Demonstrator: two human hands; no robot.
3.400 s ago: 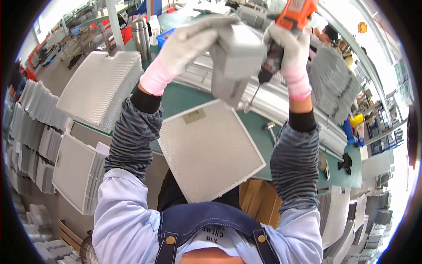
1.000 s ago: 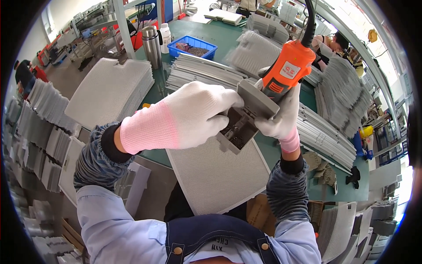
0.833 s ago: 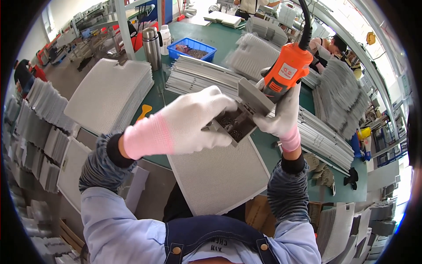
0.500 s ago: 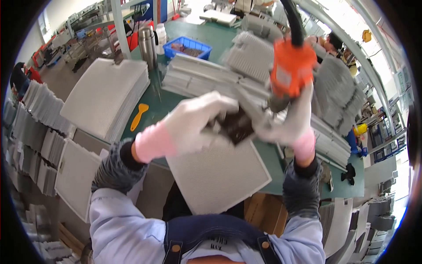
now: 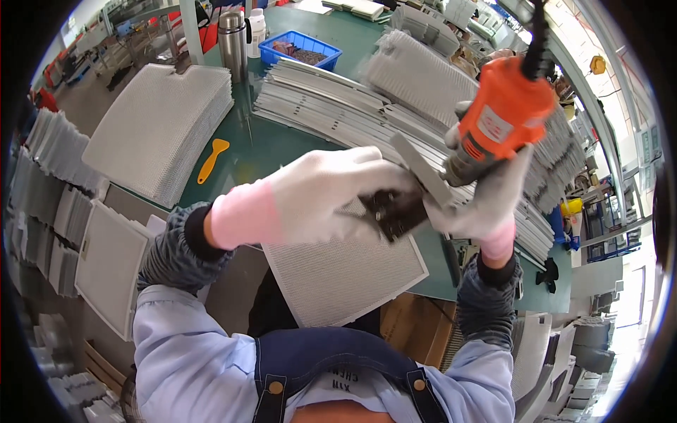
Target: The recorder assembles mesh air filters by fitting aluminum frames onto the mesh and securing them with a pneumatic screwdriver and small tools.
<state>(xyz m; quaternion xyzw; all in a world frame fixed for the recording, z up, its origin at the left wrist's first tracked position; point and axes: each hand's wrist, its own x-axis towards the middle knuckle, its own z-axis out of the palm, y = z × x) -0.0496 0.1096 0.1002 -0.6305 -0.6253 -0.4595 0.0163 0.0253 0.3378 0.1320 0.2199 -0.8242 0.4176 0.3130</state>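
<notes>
My left hand (image 5: 331, 187), in a white glove with a pink cuff, is closed on a dark brown block (image 5: 396, 213) with small fittings on its face. My right hand (image 5: 486, 201), gloved alike, wraps an orange corded power screwdriver (image 5: 501, 116), whose grey nose tilts down to the left. Between the hands a short grey metal strip (image 5: 423, 169) slants beside the block. The right fingers reach the block's right edge, but their exact contact is hidden. Below the hands lies a white-framed mesh filter panel (image 5: 345, 282), partly over the table's near edge.
Stacked mesh panels (image 5: 159, 130) and a yellow scraper (image 5: 213, 161) occupy the left of the green table (image 5: 278, 21). Metal frame strips (image 5: 317, 106) lie beyond my hands. Farther back are a blue bin (image 5: 300, 51) and a steel flask (image 5: 233, 46). More panels (image 5: 113, 261) stand at lower left.
The screwdriver has swung to the right and leans more. The dark block has moved slightly right and down, with my left hand still on it. The whole view has shifted a little.
</notes>
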